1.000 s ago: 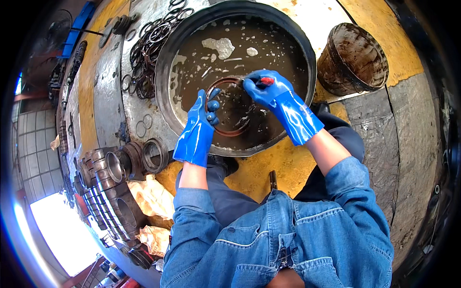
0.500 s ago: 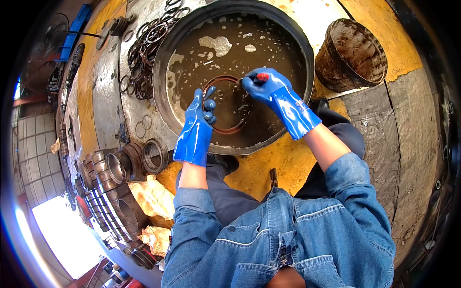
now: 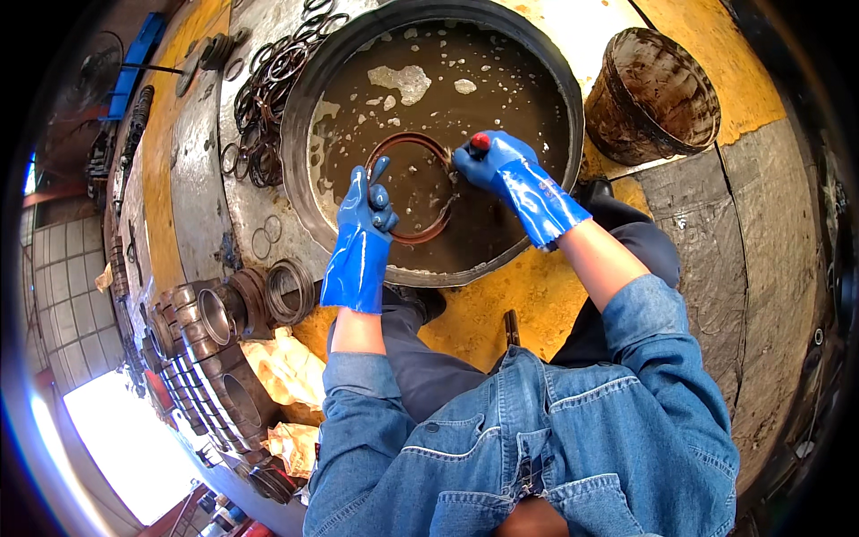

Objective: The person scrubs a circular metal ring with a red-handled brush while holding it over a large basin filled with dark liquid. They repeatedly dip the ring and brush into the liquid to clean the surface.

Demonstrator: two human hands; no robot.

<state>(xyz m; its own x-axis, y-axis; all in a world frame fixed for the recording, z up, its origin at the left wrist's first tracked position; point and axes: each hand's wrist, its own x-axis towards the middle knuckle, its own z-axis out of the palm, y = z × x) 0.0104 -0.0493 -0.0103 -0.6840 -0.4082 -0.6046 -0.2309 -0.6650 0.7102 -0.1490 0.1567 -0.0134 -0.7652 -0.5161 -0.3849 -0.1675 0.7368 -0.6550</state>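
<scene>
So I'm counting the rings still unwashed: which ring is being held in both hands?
The reddish-brown ring over the murky water in the round basin, gripped by left hand and right hand. The other rings lie piled outside the basin.

Light: bright daylight, even over the scene.
Glare: blown-out white patch at lower left.
Distortion: strong fisheye bending, dark vignette at rim.
Focus: centre sharp, edges smeared.

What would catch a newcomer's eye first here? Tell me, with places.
Two bright blue-gloved hands meet at the centre: the left hand and the right hand hold a reddish-brown ring over a big round basin of foamy brown liquid. A grimy bucket stands at the upper right, and a heap of dark rings lies left of the basin.
</scene>
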